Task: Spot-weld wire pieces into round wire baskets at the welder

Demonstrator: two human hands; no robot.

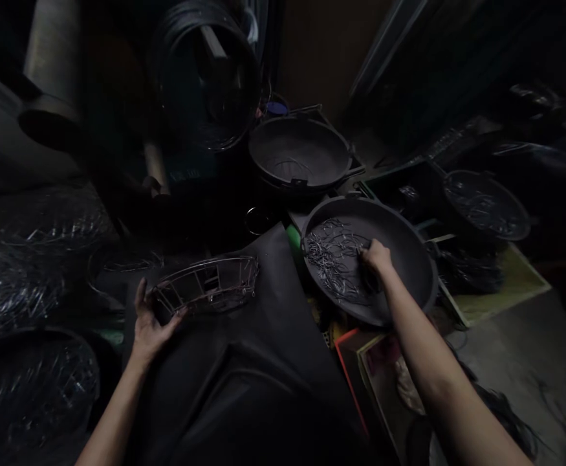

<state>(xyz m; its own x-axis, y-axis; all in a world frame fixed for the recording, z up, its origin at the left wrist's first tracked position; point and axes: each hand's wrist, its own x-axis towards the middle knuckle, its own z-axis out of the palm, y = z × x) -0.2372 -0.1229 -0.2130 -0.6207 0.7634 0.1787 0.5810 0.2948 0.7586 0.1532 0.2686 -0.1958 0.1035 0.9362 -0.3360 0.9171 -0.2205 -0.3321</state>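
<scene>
One round dark pan holds thin bent wires; your right hand curls inside, its grip unclear. Left of the pan, your left hand's fingers hold a curved wire frame over a black sheet. The room is dim.

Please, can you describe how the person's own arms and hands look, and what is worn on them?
The left hand and right hand have no visible gloves. Both forearms are bare, with no sleeve, watch or bracelet in view. The left fingertips look darker, but dirt or shadow, I cannot tell. The right fingertips are too dim to describe.
</scene>
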